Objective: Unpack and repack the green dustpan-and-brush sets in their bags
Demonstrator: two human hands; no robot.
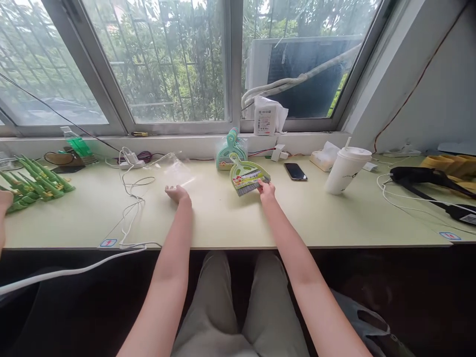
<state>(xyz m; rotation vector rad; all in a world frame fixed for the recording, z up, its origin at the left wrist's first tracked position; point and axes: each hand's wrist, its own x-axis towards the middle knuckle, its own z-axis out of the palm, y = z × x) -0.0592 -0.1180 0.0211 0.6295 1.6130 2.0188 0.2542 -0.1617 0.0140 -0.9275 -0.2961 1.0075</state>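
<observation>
My right hand [267, 190] grips the lower right edge of a light green dustpan and brush set [246, 174], which has a printed label and grey bristles. Its handle points up and to the left. Just behind it stands a stack of teal dustpan sets [228, 151] in clear wrapping. On the left, my left hand [177, 193] rests at the pale table with its fingers curled; whether anything is in them is too small to tell. A clear plastic bag [174, 169] lies right behind that hand.
Right of the dustpan are a phone [295, 171], a tissue pack [324, 156], a white cup with straw [347, 170] and black straps [431, 186]. White cables [134, 198], green bundled items [40, 183] and a bottle [77, 144] are at the left, where another person's hand [4, 201] shows.
</observation>
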